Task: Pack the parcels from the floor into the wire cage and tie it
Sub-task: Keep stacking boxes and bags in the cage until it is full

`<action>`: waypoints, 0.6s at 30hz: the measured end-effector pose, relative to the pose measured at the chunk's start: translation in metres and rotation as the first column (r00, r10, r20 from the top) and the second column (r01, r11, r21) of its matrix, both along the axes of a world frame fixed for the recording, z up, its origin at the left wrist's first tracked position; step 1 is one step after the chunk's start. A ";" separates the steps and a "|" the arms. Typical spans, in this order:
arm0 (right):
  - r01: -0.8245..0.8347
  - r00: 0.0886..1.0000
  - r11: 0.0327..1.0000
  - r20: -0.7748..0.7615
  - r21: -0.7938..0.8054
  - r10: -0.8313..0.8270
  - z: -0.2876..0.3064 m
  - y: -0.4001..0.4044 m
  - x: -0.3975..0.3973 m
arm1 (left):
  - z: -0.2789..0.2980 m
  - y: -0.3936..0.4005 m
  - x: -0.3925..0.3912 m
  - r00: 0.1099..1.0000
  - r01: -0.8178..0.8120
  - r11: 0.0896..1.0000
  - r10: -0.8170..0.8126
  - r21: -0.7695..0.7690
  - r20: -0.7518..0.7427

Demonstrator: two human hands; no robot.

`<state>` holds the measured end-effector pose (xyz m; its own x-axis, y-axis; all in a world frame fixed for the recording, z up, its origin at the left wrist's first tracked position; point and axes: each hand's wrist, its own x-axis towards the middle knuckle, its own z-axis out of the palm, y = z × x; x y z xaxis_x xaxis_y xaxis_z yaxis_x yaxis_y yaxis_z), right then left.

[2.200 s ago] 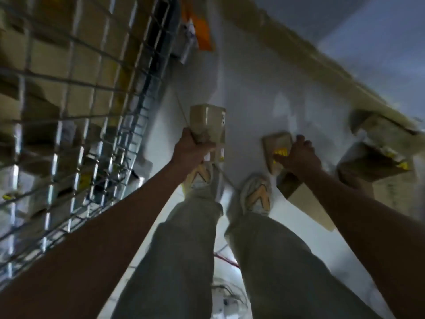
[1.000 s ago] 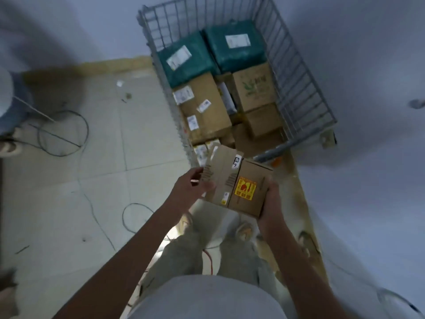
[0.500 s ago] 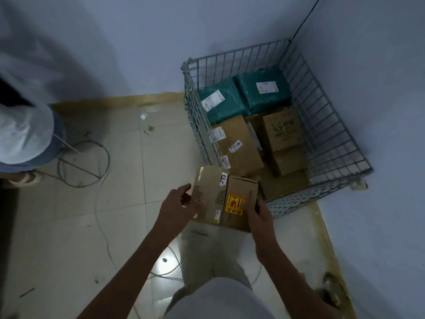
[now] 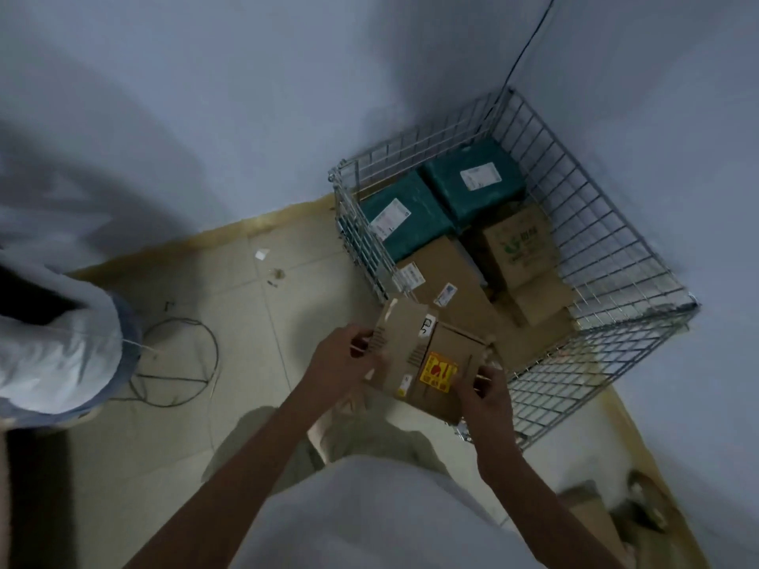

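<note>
We grip two cardboard boxes (image 4: 427, 359) side by side, left hand (image 4: 343, 365) and right hand (image 4: 484, 394) clamping them above the near corner of the wire cage (image 4: 608, 248), which holds two green bags (image 4: 443, 199).

It looked like a bare back room used for sorting parcels: a silver wire-mesh cage (image 4: 640, 256) stood in the corner of plain pale walls (image 4: 246, 96), filled with brown cardboard boxes (image 4: 451, 281) and teal plastic mailers (image 4: 410, 215) (each bearing a white shipping label), on a beige tiled floor (image 4: 246, 289).
</note>
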<state>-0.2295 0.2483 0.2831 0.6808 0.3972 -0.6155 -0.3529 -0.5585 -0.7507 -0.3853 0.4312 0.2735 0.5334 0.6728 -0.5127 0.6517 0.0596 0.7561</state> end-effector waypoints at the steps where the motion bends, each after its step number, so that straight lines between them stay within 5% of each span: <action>1: 0.025 1.000 1.000 0.005 0.002 -0.025 0.006 -0.001 0.002 | 0.005 0.004 0.005 1.000 0.022 1.000 -0.022 -0.010 -0.007; 9: 0.317 0.944 0.946 0.119 -0.068 -0.307 -0.007 -0.014 0.023 | -0.007 0.012 0.085 0.954 0.272 0.959 -0.280 -0.078 -0.110; 18: 0.478 0.878 0.733 0.280 -0.485 -0.387 -0.085 -0.056 0.076 | -0.085 -0.026 0.233 0.709 0.639 0.715 -0.690 -0.283 -0.144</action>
<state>-0.1539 0.1920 0.1978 0.7987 -0.3169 -0.5116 -0.5633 -0.6927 -0.4504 -0.1524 0.4050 0.1883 0.6552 0.0576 -0.7532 0.7256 -0.3253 0.6063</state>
